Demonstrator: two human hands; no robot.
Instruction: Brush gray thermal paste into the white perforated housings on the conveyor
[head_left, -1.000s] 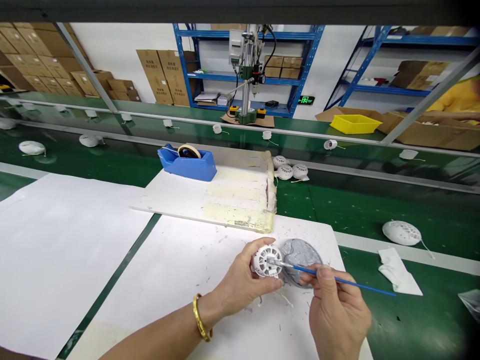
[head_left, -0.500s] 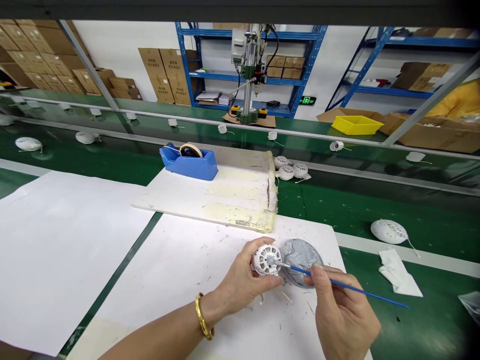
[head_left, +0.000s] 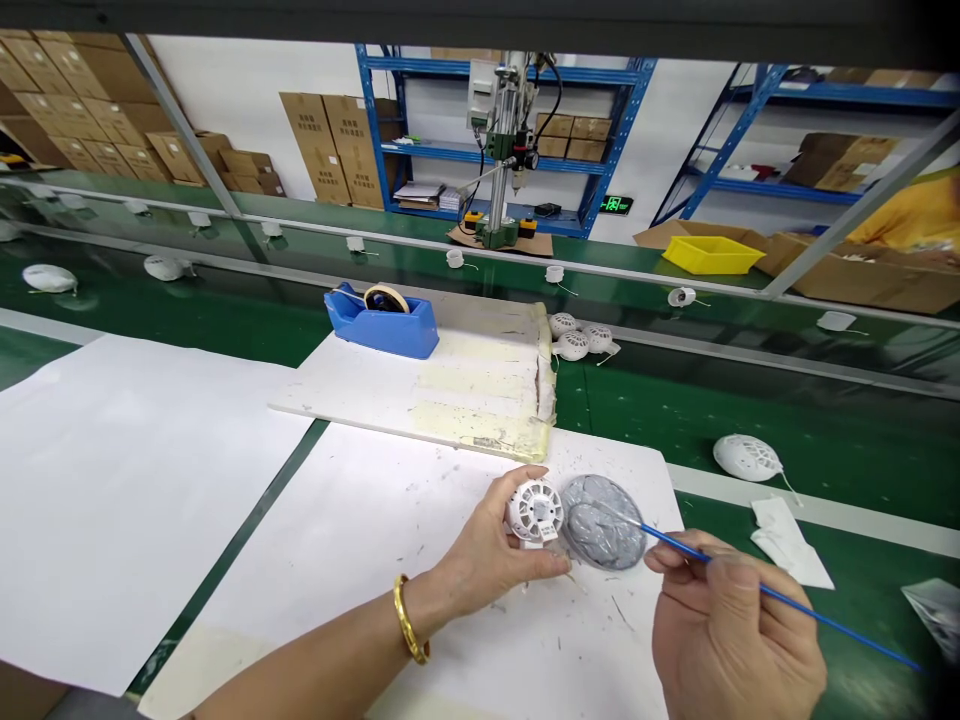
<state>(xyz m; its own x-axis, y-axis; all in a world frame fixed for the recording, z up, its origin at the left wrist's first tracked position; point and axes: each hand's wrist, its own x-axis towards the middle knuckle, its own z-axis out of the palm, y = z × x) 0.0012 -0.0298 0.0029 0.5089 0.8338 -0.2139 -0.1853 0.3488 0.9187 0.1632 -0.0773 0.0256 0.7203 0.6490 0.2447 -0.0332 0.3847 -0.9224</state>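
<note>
Between the thumb and fingers of my left hand [head_left: 491, 550] is a small round white plastic housing [head_left: 535, 512], its slotted face turned up with grey material in the centre. My right hand [head_left: 739, 620] pinches a thin paintbrush [head_left: 701, 556] with a blue handle. The brush tip lies on the thick grey paste in a round shallow dish [head_left: 604, 522], just right of the housing. White paper [head_left: 360, 560] with grey specks covers the bench beneath both hands.
Behind the paper, a white board [head_left: 480, 385] carries a blue tape dispenser [head_left: 382, 322]. Several white housings [head_left: 573, 345] cluster beside it. At right are another white housing [head_left: 746, 457] and a crumpled tissue [head_left: 791, 542]. Small white parts ride the green conveyor [head_left: 645, 390].
The brush has moved right, from the centre of the held housing to the grey paste, and my right hand went right with it. Housings on the conveyor have shifted slightly.
</note>
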